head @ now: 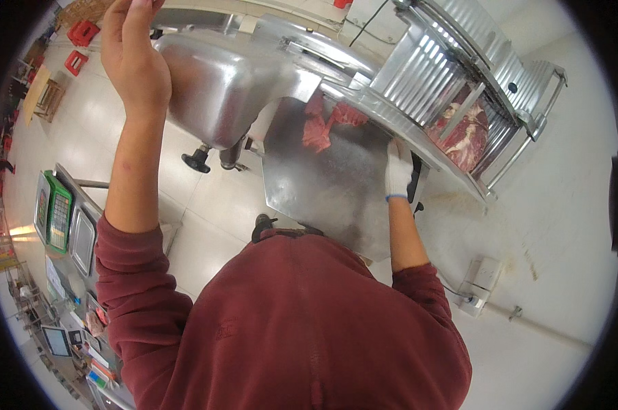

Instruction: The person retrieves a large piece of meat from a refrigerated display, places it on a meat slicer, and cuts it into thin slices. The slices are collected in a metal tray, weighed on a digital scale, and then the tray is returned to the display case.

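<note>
A metal meat slicing machine (pixel 211 77) stands before me. My bare left hand (pixel 134 66) is raised beside its rounded housing at the upper left; its fingertips run past the picture's edge, so what they do is hidden. My right hand (pixel 399 169), in a white knit glove with a blue cuff, rests at the right edge of the steel tray (pixel 319 179); I cannot tell whether it grips anything. Thin slices of red meat (pixel 317 131) lie on the tray's far part. A marbled block of raw meat (pixel 465 136) sits in the ribbed carriage (pixel 421 66) at the upper right.
Black knobs (pixel 196 160) stick out under the housing. A green scale (pixel 59 212) and a steel tray (pixel 82 241) are on a counter at the left. Red stools (pixel 76 62) stand on the tiled floor farther off. A wall with a socket box (pixel 482 284) is close at the right.
</note>
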`<state>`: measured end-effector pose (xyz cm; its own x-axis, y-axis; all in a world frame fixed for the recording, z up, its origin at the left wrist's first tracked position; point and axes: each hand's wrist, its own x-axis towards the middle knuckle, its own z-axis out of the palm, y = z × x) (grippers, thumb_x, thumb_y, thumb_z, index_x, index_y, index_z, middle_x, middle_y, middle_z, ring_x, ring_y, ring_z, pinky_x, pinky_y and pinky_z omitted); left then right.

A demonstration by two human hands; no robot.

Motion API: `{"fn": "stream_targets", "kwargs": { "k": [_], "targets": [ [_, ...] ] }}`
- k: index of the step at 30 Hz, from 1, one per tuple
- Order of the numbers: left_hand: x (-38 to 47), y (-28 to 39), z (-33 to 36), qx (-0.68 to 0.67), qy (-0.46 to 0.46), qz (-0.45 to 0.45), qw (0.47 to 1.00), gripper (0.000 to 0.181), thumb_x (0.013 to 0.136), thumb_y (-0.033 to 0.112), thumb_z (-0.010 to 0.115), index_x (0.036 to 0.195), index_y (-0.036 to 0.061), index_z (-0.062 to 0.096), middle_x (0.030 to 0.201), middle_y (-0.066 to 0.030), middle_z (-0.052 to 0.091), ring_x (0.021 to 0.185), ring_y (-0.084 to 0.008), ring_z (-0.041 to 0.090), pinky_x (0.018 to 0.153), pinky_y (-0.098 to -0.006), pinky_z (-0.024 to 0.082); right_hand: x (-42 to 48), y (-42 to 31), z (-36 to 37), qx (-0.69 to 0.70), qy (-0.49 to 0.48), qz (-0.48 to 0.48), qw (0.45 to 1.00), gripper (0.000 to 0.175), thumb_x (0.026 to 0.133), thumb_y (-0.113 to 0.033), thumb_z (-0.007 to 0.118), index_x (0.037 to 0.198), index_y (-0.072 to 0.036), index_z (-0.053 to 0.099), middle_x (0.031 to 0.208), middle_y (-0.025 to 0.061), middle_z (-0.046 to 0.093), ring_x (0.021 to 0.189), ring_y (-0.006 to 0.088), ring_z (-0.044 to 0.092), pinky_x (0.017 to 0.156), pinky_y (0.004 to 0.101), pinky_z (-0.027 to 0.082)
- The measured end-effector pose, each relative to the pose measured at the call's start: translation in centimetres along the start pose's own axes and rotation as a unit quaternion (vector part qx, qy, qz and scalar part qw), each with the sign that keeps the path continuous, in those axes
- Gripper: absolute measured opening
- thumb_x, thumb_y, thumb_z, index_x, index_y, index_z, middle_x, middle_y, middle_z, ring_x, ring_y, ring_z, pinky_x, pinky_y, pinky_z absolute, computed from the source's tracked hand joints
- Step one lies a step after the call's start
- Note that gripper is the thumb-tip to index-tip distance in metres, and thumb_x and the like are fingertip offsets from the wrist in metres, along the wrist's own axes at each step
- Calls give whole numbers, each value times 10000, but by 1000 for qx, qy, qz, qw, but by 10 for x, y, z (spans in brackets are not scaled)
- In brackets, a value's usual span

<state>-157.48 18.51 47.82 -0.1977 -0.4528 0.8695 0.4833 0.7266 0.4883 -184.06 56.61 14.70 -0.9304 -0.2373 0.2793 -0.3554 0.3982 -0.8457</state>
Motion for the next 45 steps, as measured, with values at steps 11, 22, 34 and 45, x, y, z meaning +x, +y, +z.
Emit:
{"fn": "stream_targets", "kwargs": {
  "k": [11,22,34,45],
  "targets": [
    [-222,100,-91,151,-56,-186,969,411,1046,258,510,1324,-40,564,1322,-217,626,1273,-341,586,1124,-470,423,84,-64,123,-342,-148,-37,927,553,962,-431,574,1406,-104,610,1400,213,628,1298,364,598,1109,448,437],
    [-611,140,-257,365,-223,-689,585,438,944,274,707,1247,-38,654,1240,-243,695,1148,-339,680,994,-426,524,-20,-85,105,-320,-207,-177,907,524,932,-313,691,1404,-102,610,1310,226,659,1233,391,622,1116,430,441],
    [-711,130,-331,344,-238,-704,573,550,962,460,529,1108,-43,696,1093,-280,722,1058,-410,691,913,-458,524,-4,-6,4,153,-61,193,967,427,977,-244,673,1308,24,663,1331,168,672,1237,257,623,1067,353,455],
    [-601,81,-263,335,-167,-694,615,355,949,258,687,1160,-27,701,1059,-184,759,1028,-280,722,908,-379,552,0,-206,-218,20,-516,-310,799,422,948,-267,691,1328,-83,677,1294,145,698,1179,257,679,1046,376,505]
  ]
}}
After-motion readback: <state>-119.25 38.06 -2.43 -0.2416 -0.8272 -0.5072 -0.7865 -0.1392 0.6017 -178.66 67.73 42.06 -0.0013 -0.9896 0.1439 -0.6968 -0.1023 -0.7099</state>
